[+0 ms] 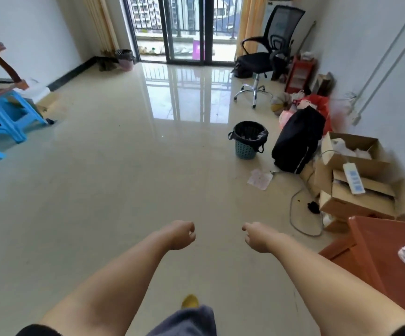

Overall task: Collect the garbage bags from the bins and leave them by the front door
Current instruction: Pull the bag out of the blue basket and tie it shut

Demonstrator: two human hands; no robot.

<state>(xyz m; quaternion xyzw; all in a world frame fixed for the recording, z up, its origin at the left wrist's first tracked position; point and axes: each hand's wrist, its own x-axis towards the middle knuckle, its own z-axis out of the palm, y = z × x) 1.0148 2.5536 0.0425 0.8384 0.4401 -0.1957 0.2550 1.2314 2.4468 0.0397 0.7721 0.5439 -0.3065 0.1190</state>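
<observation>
Your left hand (180, 235) and right hand (257, 236) are held out low over the floor (124, 178), fingers loosely curled, holding nothing. The teal bin (246, 147) with its black garbage bag (249, 133) stands well ahead and to the right of your right hand, beside a black backpack (296, 139). A second lined bin (125, 59) sits far off by the balcony door (184, 27).

Glossy tiled floor (128, 151), perforated plastic bin (245, 151) (shiny black bag (248, 132)), matt cardboard boxes (356, 202).
</observation>
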